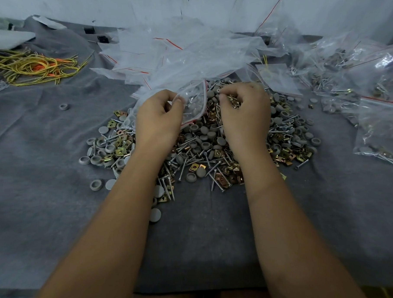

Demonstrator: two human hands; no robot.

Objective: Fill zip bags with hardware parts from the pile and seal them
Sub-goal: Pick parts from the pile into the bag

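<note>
The left hand (158,119) pinches the open mouth of a clear red-striped zip bag (194,104) at eleven o'clock of the hardware pile (213,148); the right hand (245,113), fingers curled, grips gold clips over the pile; filled bags (379,127) lie at three o'clock.

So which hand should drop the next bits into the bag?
Probably the right hand: it already pinches parts over the pile, beside the bag, which the left hand holds.
</note>
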